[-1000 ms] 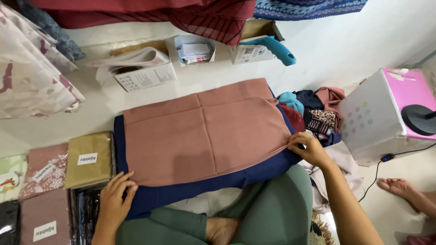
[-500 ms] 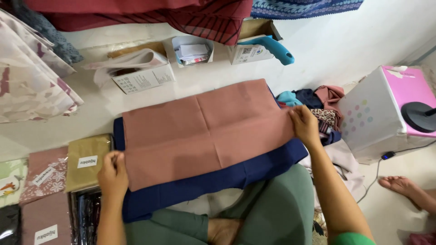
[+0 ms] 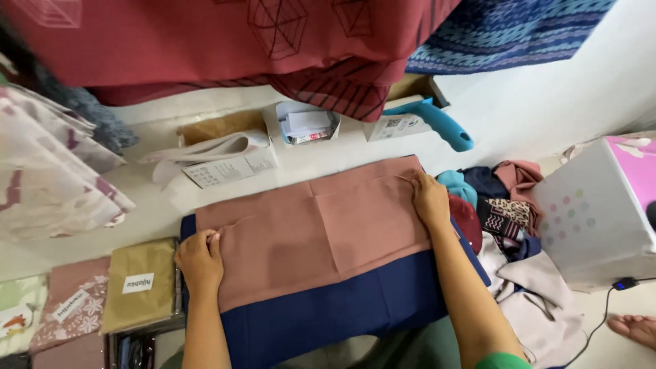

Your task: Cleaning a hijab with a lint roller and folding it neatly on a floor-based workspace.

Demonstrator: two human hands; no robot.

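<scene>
Head view looks down on a pale floor [image 3: 526,109] crowded with cloth. Dark red patterned fabric [image 3: 225,41] hangs across the top, with a blue knitted-looking cloth [image 3: 512,31] beside it on the right. Near the wall stand small open cardboard boxes [image 3: 307,124], one holding papers, and a turquoise handle [image 3: 441,123] pokes from another. On the left lie flat packed scarves in clear bags [image 3: 140,283], olive and dusty pink, each with a white label. To the right a heap of loose garments [image 3: 502,205] sits against a white box with pastel dots [image 3: 598,215].

In the middle lies the folded dusty-pink cloth [image 3: 321,229], creased into quarters, resting on top of a navy cloth [image 3: 342,307] that shows below and at the edges. The left hand [image 3: 200,258] pinches the pink cloth's left edge, fingers curled over it. The right hand [image 3: 429,198] grips the far right corner, fingers closed on the fabric.
</scene>
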